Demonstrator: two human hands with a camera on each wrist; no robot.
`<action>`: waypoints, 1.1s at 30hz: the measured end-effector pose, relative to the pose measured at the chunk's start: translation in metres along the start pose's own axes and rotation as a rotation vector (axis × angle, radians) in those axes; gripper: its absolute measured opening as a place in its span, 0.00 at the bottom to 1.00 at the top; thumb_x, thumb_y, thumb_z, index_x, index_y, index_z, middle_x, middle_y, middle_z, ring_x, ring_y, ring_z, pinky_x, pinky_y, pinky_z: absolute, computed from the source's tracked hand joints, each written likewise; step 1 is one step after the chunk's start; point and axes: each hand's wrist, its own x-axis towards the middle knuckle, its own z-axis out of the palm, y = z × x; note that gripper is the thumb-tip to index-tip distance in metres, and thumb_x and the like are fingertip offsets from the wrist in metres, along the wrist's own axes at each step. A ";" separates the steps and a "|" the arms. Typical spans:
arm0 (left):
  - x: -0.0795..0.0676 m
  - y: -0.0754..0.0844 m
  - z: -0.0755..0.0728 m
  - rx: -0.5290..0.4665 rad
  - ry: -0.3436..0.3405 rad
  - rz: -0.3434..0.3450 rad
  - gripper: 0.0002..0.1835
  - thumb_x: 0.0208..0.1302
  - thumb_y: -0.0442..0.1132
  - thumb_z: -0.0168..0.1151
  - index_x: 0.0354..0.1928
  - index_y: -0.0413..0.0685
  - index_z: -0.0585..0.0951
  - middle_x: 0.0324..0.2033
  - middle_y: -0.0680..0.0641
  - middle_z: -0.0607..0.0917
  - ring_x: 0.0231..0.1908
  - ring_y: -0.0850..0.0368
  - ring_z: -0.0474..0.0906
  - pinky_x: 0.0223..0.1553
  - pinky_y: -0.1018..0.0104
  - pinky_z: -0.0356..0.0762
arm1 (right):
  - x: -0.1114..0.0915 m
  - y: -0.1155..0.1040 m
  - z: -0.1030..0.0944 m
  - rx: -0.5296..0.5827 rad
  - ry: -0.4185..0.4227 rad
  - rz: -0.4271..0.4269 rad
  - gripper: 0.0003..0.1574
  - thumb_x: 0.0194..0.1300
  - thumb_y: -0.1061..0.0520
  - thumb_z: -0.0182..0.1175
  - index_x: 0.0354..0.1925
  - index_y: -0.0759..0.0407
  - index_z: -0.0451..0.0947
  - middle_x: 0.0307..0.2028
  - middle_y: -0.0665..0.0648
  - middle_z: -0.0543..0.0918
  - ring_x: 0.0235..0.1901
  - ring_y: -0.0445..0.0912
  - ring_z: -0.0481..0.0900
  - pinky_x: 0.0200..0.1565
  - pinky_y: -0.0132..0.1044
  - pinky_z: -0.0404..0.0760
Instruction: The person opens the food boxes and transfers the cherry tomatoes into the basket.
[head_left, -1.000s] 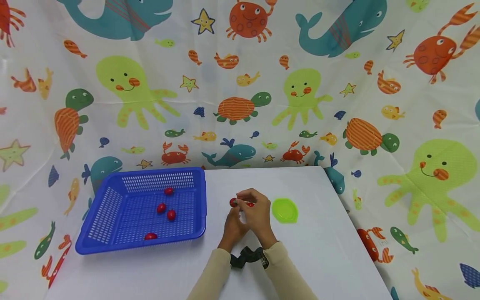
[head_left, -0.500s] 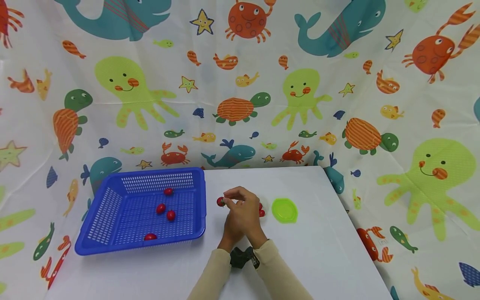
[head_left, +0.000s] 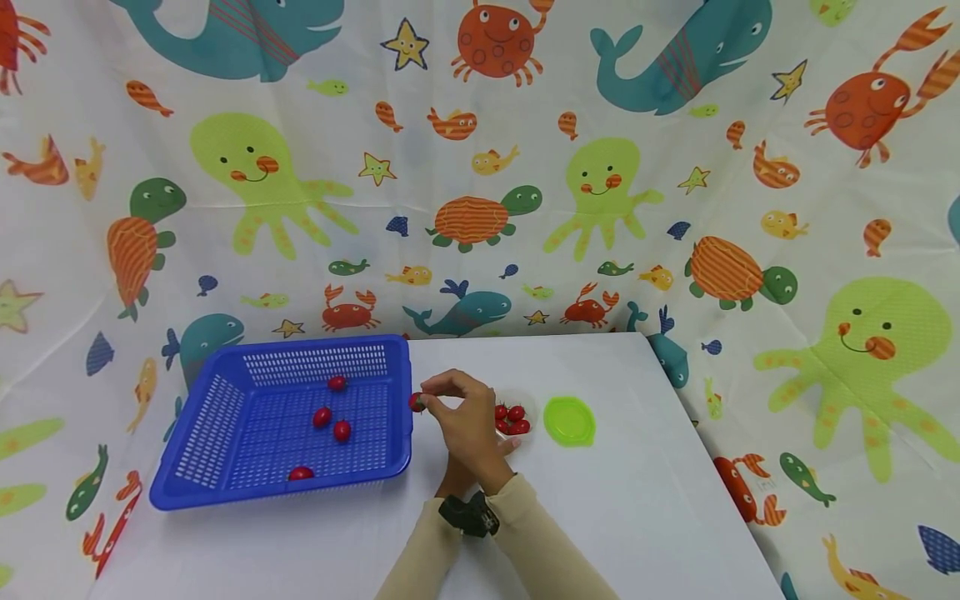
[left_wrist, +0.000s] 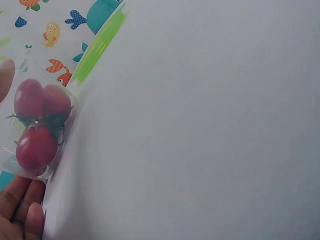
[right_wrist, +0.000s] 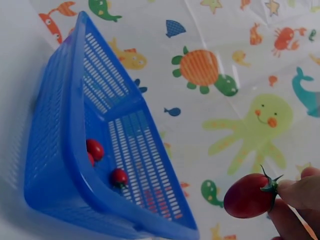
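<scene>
Near the right rim of the blue basket (head_left: 262, 433), my right hand (head_left: 467, 421) pinches a cherry tomato (right_wrist: 248, 196) by its green stem end between thumb and finger. My left hand (left_wrist: 20, 207), mostly hidden under the right arm in the head view, holds a small clear plastic container (head_left: 533, 408). Several red cherry tomatoes (left_wrist: 36, 147) lie inside this container. In the left wrist view, fingers are below the container and the thumb is at its upper side. More cherry tomatoes (head_left: 322, 417) are scattered over the basket floor.
A light green lid (head_left: 570, 422) lies on the white table (head_left: 637, 500), just right of the clear container. Behind the table hangs a sheet (head_left: 480, 100) printed with sea animals. The basket walls stand up around its tomatoes.
My right hand has moved left from above the clear container to the basket rim, carrying the cherry tomato. The container and its tomatoes have come into view. My left hand stays at the container.
</scene>
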 end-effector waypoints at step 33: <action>0.002 0.004 0.003 -0.030 -0.004 -0.053 0.56 0.51 0.58 0.82 0.80 0.69 0.62 0.68 0.41 0.79 0.64 0.43 0.78 0.62 0.40 0.83 | 0.023 -0.019 0.056 0.011 -0.136 0.012 0.07 0.69 0.59 0.72 0.45 0.48 0.88 0.43 0.46 0.91 0.41 0.33 0.87 0.51 0.27 0.86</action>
